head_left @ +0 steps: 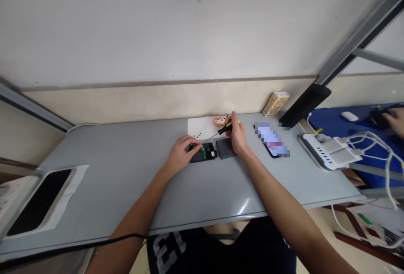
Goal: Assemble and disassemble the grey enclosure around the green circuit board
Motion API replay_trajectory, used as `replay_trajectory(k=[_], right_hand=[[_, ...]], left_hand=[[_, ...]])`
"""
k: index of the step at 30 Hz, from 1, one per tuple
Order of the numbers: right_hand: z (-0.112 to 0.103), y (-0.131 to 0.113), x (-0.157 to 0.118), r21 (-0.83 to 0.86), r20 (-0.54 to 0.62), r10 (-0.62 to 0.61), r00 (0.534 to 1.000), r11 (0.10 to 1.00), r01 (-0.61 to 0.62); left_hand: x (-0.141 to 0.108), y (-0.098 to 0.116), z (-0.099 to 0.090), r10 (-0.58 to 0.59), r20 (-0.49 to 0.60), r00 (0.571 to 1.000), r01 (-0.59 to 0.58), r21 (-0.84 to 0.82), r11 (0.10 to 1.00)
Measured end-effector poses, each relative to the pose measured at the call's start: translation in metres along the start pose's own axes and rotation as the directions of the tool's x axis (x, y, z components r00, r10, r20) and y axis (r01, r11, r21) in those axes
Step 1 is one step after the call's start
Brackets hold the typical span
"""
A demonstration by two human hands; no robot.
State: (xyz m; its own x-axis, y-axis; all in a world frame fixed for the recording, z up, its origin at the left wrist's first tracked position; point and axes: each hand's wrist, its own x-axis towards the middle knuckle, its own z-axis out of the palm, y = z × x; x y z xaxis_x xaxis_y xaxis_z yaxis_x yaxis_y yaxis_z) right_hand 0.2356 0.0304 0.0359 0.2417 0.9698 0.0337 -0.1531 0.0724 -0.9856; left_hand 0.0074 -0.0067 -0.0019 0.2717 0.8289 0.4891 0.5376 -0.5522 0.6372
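1. Grey desktop (120, 190) set against a pale wall (158, 34); work sits near mid-desk.
2. Green circuit board (204, 152) seated in an open black case (202, 160), lying flat on the desktop between the two hands.
3. Left hand (181, 152): at the case's left end, thumb and forefinger brought together over the board by the driver tip. Cannot tell whether anything is pinched there.
4. Right hand (238, 134): fingers wrapped round the black-and-yellow handle of a screwdriver (222, 131), shaft slanting down-left to the board.
5. Dark cover (224, 150) just right of the case, partly under the right hand.
6. Behind: white paper (202, 124) bearing several tiny dark pieces (200, 134) and an orange-and-white animal-face item (219, 121).
7. Further right: smartphone (271, 139), screen lit and pixelated; small carton (275, 103) by the wall; white power strip (325, 152) with plugs and cables.
8. Far left: black-faced slab (41, 200) over white sheet.
9. Far right: another person's hand (397, 120) above a blue surface (334, 118).
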Motion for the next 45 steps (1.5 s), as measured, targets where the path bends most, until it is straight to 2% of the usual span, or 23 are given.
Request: replay_trajectory(k=[7,15,22,32,36,41,45], right_hand=[[0.003,0.000,-0.003,0.031,0.071,-0.050,0.996,0.998,0.048],[0.003,-0.002,-0.007,-0.059,0.072,-0.095,0.993,0.993,0.099],[0.004,-0.001,-0.012,-0.133,0.141,-0.207,0.968,0.965,0.226],[0.007,-0.004,-0.016,-0.143,0.175,-0.252,0.952,0.950,0.278],[0.008,-0.005,-0.018,-0.147,0.197,-0.271,0.942,0.942,0.301],[0.007,-0.003,-0.017,-0.159,0.182,-0.245,0.952,0.949,0.274],[0.008,0.001,-0.016,-0.161,0.181,-0.251,0.951,0.946,0.281]], left_hand=[[0.000,0.000,-0.005,0.076,0.071,0.995,-0.086,0.154,0.984],[0.002,0.007,-0.014,0.125,0.152,0.980,-0.162,0.269,0.949],[0.001,0.005,-0.016,0.100,0.249,0.963,-0.186,0.347,0.919],[0.001,0.013,-0.023,0.132,0.263,0.956,-0.241,0.444,0.863],[0.000,0.011,-0.022,0.138,0.261,0.955,-0.240,0.412,0.879],[0.000,0.008,-0.024,0.116,0.273,0.955,-0.219,0.386,0.896],[0.000,0.003,-0.031,0.040,0.180,0.983,-0.116,0.436,0.892]])
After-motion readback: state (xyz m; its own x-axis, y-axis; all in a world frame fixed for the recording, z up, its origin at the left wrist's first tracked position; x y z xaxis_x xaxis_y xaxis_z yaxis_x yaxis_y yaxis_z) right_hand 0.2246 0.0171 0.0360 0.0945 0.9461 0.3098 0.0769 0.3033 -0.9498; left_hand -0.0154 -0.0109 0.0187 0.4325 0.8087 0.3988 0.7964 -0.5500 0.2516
